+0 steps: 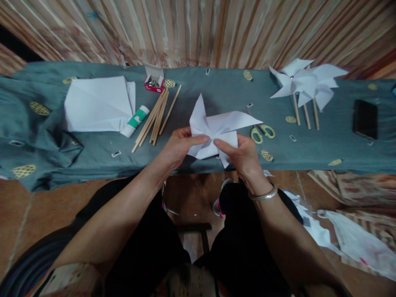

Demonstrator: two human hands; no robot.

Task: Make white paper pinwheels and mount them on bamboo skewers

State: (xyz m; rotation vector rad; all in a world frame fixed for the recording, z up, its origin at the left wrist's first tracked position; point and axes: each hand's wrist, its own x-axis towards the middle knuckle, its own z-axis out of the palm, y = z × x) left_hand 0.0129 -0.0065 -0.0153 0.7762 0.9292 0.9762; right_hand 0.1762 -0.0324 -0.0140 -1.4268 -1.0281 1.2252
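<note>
A white paper pinwheel (221, 123), its corners folded in toward the centre, is held between my two hands above the front part of the table. My left hand (182, 144) grips its left side, thumb pressed near the middle. On the right side my right hand (239, 152) pinches the paper, its thumb almost meeting the other one at the centre. The fingers beneath the paper are hidden. Just right of the pinwheel lie scissors (262, 132) with light green handles. Several wooden sticks (156, 117) rest to the left of my left hand.
On the green tablecloth (229, 88) are a stack of white paper (97, 103), a glue stick (135, 121) and an open red box (154, 84) of small metal pieces. Finished pinwheels on sticks (305, 82) and a dark phone (365, 119) lie right. Paper scraps (315, 227) litter the floor.
</note>
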